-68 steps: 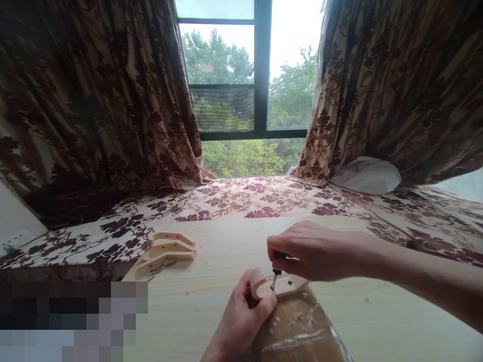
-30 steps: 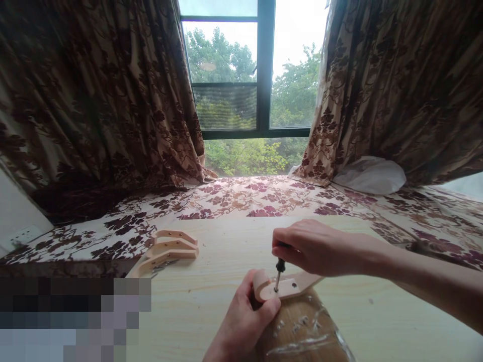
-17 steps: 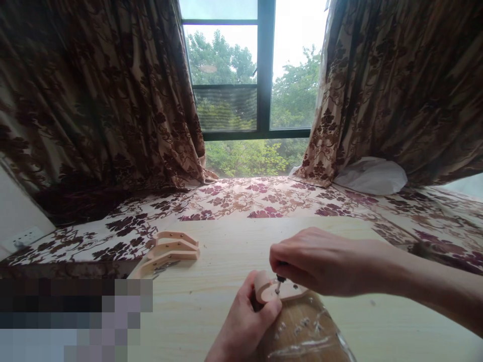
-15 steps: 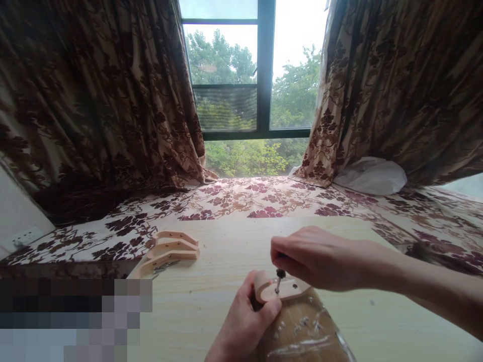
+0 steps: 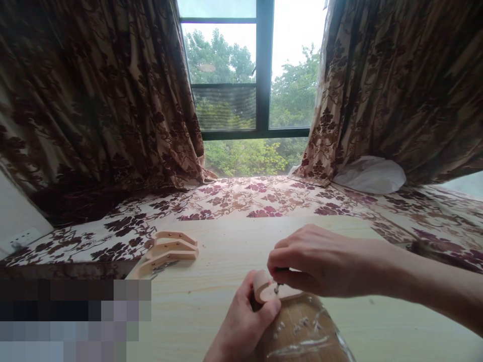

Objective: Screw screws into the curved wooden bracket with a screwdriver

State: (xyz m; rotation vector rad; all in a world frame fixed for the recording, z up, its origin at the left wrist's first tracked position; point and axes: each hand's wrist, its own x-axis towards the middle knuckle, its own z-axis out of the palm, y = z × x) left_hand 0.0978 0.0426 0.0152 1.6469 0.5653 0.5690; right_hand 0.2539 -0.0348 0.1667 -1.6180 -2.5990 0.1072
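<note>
The right hand [image 5: 317, 259] is closed, fingers bunched over a small screwdriver [image 5: 277, 286] of which only the thin metal tip shows below the knuckles, pointing down into the face of a pale wooden bracket [image 5: 266, 290]. The left hand [image 5: 241, 327] comes up from the near edge of the surface [image 5: 377, 327] and is clamped on the rounded left end of that bracket, thumb pressed across its top. The bracket lies on the end of a brown wooden piece wrapped in clear film [image 5: 302, 334], at the near edge of the surface, a little right of its middle. The bracket looks light and stiff, a small solid piece with smooth sanded edges — likely to turn under the driver unless it is pinned, so the rounded end, clear of the tool, seems the sound place to grip. The film beneath looks slick, and the bracket may slide on it. The screwdriver is slender and probably wants a fingertip hold on its handle. Toward the left edge of the surface, well apart from both hands, lies a stack of similar brackets [image 5: 166, 251]. Beyond the far edge spreads a flowered cloth [image 5: 241, 198], with a white plastic bag [image 5: 372, 174] at the right — and flowered curtains [image 5: 94, 100] framing a window [image 5: 260, 75].
</note>
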